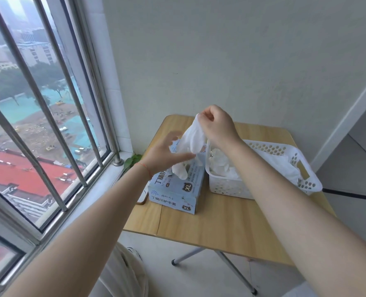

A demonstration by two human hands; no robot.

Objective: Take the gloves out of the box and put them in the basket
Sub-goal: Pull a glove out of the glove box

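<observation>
A light blue glove box [175, 190] marked XL lies on a small wooden table [220, 228]. My right hand [217, 123] pinches the cuff of a white glove [192, 139] that hangs above the box. Another white glove [180, 169] sticks out of the box's opening. My left hand [167, 152] hovers over the box with fingers spread, thumb near the hanging glove's tip. To the right of the box stands a white perforated basket [227, 187] with several white gloves [222, 166] inside.
A barred window [49, 125] runs along the left, with a sill beside the table. A plain wall stands behind the table. Green leaves [131, 160] show between sill and table. The table's metal legs [231, 266] rest on a tiled floor.
</observation>
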